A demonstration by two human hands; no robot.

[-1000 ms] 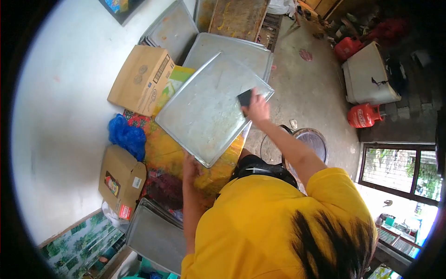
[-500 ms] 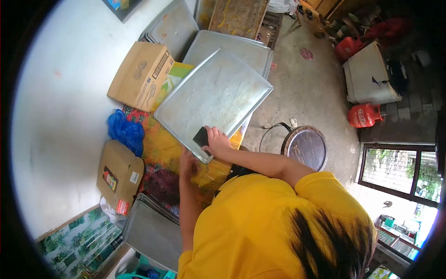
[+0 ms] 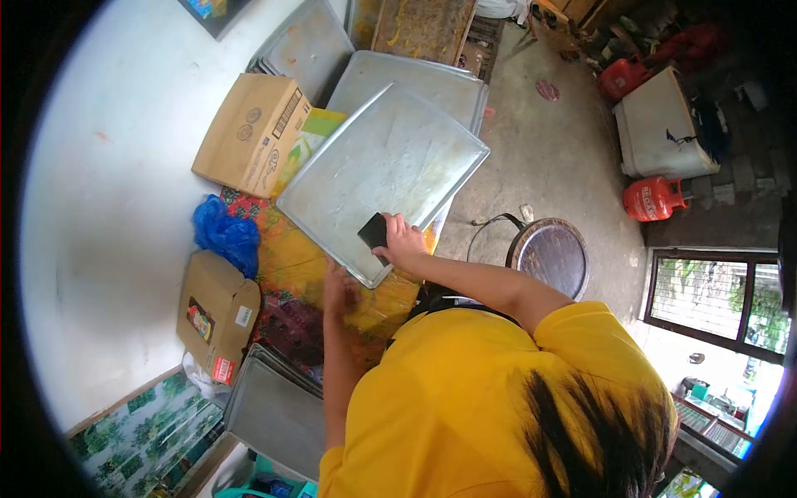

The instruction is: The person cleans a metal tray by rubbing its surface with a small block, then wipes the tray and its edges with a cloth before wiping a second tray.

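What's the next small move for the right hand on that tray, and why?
Probably push the black pad away across the tray: the right hand holds it at the near edge, streaks cover the far surface, and the left hand steadies the near corner.

Bright daylight, overexposed window [image 3: 721, 309] — heavy fisheye warp, dark vignetted corners

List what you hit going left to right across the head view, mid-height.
Blue plastic bag → left hand → black pad, held on the metal tray → right hand → round dark pan on the floor → red gas cylinder.
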